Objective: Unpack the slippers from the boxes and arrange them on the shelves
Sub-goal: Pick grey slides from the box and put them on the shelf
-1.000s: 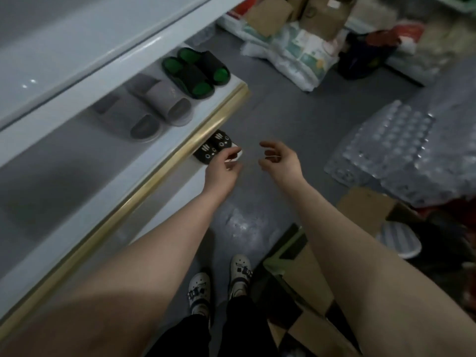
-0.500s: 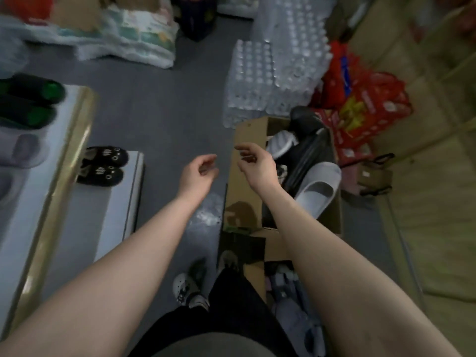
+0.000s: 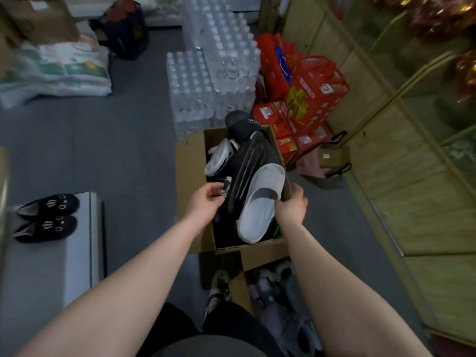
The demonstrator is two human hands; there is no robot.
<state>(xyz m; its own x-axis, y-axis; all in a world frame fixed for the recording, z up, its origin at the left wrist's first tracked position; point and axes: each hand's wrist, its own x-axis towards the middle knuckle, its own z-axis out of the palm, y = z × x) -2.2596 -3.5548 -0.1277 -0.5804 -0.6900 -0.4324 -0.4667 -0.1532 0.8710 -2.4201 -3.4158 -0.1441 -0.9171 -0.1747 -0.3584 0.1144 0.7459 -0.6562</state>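
**Supervisor:** Report the head view. Where is the stock?

**Operator:** I use the open cardboard box point(image 3: 191, 161) on the floor as reference. It holds a loose heap of slippers. A white slipper point(image 3: 260, 207) lies topmost against its right wall, and a long black slipper point(image 3: 248, 163) lies just left of that one.

**Supervisor:** State of the hands?

**Operator:** They are apart, one at each side of the box. My left hand point(image 3: 203, 202) is over the box's left wall with its fingers curled at the dark slippers inside. I cannot tell whether it grips anything. My right hand point(image 3: 292, 202) is at the box's right wall, its fingers touching the white slipper's edge. I cannot tell whether it holds the slipper or the wall.

**Supervisor:** Surroundings?

**Operator:** Well left of the box, a pair of black slippers point(image 3: 47, 219) sits on a low shelf point(image 3: 82, 253). Behind the box stand shrink-wrapped bottle packs point(image 3: 213, 70), with red cartons point(image 3: 311, 99) behind it to the right. A second box point(image 3: 260, 256) with grey slippers point(image 3: 280, 313) lies nearer to me.
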